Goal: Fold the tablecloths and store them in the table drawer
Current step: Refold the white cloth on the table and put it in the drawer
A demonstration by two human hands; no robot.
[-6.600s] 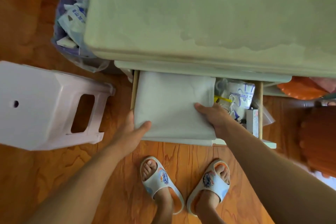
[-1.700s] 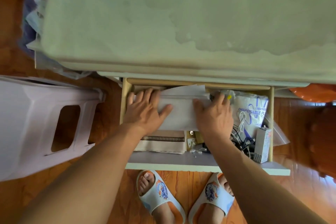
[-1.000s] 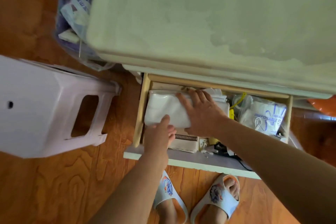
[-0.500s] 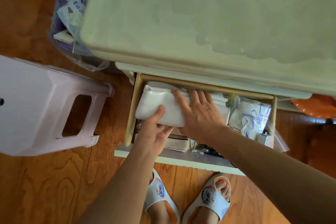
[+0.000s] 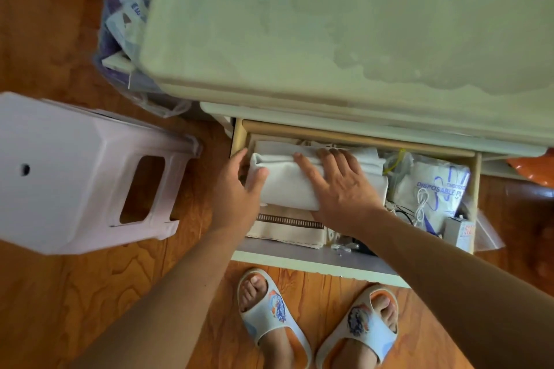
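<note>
Drawer: one table drawer (image 5: 317, 260), pulled out at 6 o'clock of the table (image 5: 329, 24).
Tablecloths: one folded white tablecloth (image 5: 287, 186) in the drawer's left half, lying on one beige cloth with a dark patterned band (image 5: 287, 226).
Left hand (image 5: 236, 192): wraps the white bundle's 9 o'clock end, thumb on top.
Right hand (image 5: 338, 186): fingers straight, pressing flat on the bundle.
Right half: one printed disposable-gloves bag (image 5: 434, 189), one small box (image 5: 458, 231), cables.
Floor: one overturned plastic stool (image 5: 75, 177) at 9 o'clock; two slippers (image 5: 269, 317).

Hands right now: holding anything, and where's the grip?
The left hand grips the left end of the folded white tablecloth in the drawer. The right hand presses flat on top, no grip.
</note>
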